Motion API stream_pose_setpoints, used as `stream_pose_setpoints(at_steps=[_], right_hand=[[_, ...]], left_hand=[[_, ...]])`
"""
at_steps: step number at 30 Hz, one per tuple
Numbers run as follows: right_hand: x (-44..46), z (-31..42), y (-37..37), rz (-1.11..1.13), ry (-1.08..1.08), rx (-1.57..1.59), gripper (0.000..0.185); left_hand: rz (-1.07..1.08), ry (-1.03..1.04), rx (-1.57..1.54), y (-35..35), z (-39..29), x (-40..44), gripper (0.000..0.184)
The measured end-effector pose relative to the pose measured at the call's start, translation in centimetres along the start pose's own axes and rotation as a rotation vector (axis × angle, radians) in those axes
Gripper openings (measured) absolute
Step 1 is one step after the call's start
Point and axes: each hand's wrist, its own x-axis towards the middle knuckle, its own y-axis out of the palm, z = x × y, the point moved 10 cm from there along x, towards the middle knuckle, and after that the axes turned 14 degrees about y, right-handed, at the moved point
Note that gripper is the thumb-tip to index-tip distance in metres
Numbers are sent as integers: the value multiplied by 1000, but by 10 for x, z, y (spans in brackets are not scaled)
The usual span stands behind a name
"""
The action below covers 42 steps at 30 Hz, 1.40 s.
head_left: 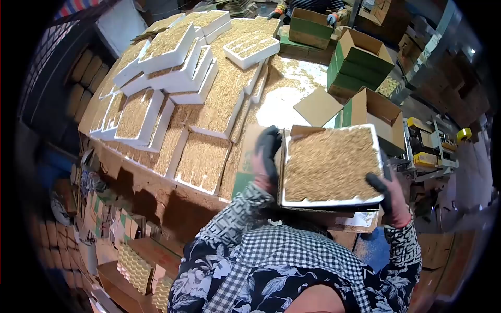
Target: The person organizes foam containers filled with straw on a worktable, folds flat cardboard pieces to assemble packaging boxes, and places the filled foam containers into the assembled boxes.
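A white foam tray filled with brown sawdust-like grain sits level in the mouth of a cardboard box in front of my body. My right hand, in a dark-coated glove, grips the tray's right edge, thumb over the rim and fingers along the outer side. On the other side, my left hand, also gloved and a little blurred, is beside the box's left wall, fingers apart and curved. Whether it touches the wall is unclear. The tray hides the box's inside.
Filled foam trays are stacked on the large table at left. A cardboard sheet lies beyond the box. Open green-and-brown boxes stand at right, near a metal rack. Across the table, another person's gloved hand is at a box.
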Motion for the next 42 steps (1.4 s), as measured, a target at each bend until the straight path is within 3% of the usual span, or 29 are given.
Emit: stream_pose_setpoints(at_steps=[1, 2, 3, 4, 6, 8, 10, 12, 13, 16, 18, 20, 22, 23, 26, 27, 29, 31, 32, 34, 35, 37, 39, 40, 41, 42], right_hand=[[4, 12, 18, 31, 53, 55, 63], [8, -6, 25, 88, 215, 112, 69], [10, -24, 31, 134, 379, 165, 79], [18, -56, 30, 73, 410, 66, 75], [13, -57, 19, -13, 511, -140, 73], [12, -68, 15, -199, 415, -380, 71], [-13, -27, 21, -671, -103, -831, 65], [2, -15, 17, -577, 140, -718, 62], [3, -11, 17, -633, 87, -794, 60], [33, -22, 23, -425, 278, -956, 40], [46, -21, 24, -375, 285, -968, 34], [58, -29, 22, -281, 322, -1004, 28], [70, -49, 27, -150, 364, -1035, 24], [69, -54, 32, -187, 234, -1034, 31], [90, -84, 65, -106, 67, -1297, 21], [98, -109, 72, -83, 5, -1364, 17], [102, -116, 76, -122, -83, -1387, 14], [101, -103, 70, -222, -128, -1314, 14], [94, -97, 70, -271, -156, -1284, 14], [91, -99, 75, -108, 17, -1356, 12], [91, -91, 72, -35, 90, -1395, 12], [77, -24, 28, -268, 140, -813, 16], [18, 19, -41, -717, -268, -638, 37], [5, 5, -86, -642, 13, -338, 40], [-23, -50, -131, -909, 23, -360, 37], [-22, -119, -163, -788, 296, -141, 35]], left_hand=[[50, 124, 102, -6, -11, 10, 34], [320, 564, 678, -3, -32, 17, 42], [73, 99, 458, -34, -3, 43, 41], [-168, -366, 227, -50, 32, 50, 39], [35, -248, 273, -54, 89, 107, 38], [324, -67, 505, -43, 164, 164, 38], [531, -105, 921, 3, 181, 183, 39], [722, -85, 1254, 23, 253, 201, 49], [800, -121, 1343, 33, 281, 204, 53], [960, -206, 1571, 53, 343, 210, 79], [894, -4, 1730, 62, 363, 216, 89], [986, -245, 1556, 63, 382, 208, 93], [1030, -144, 1727, 73, 381, 206, 88], [1027, -177, 1686, 76, 379, 210, 80], [1024, -380, 1406, 48, 441, 215, 77], [1061, -416, 1411, 49, 425, 212, 76], [1074, -272, 1325, 45, 446, 230, 66], [897, -179, 975, 49, 426, 251, 49], [839, -222, 807, 73, 356, 243, 39], [785, -29, 753, 70, 319, 265, 34], [781, -18, 800, 78, 257, 256, 36], [794, 66, 748, 87, 144, 229, 39], [766, 229, 746, 61, 75, 204, 37], [726, 360, 808, 66, 16, 173, 36], [711, 336, 842, 67, -20, 143, 34], [706, 336, 833, 72, -45, 116, 33]])
